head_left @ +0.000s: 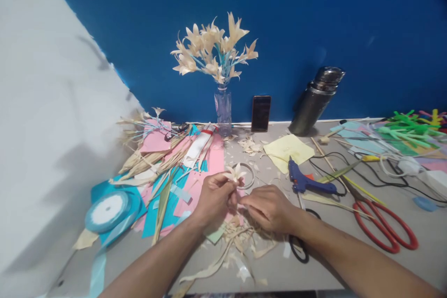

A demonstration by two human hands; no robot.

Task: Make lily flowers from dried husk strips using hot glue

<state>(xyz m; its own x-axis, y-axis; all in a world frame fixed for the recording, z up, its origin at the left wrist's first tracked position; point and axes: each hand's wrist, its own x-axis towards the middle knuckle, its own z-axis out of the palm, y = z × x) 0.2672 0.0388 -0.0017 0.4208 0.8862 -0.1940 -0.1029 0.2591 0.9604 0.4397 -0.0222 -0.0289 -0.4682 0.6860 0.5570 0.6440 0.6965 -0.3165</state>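
Note:
A small cream flower that looks made of dried husk point(235, 173) is pinched between the thumb and fingers of my left hand point(217, 194), petals pointing up. Close beside it, my right hand point(266, 206) has its fingers pressed together just below the flower; what they grip, if anything, is hidden. Behind the flower lies a roll of tape point(250, 178). Loose husk strips and scraps point(240, 237) are heaped on the table under both hands. Black-handled scissors point(299, 249) lie partly covered by my right forearm.
Similar flowers point(213, 44) stand in a clear bottle point(223, 111). Behind are a phone point(261, 113) and a dark flask point(314, 102). A blue glue gun point(309, 182) and red-handled scissors point(386, 226) lie right, blue ribbon point(108, 212) and coloured paper point(155, 214) left.

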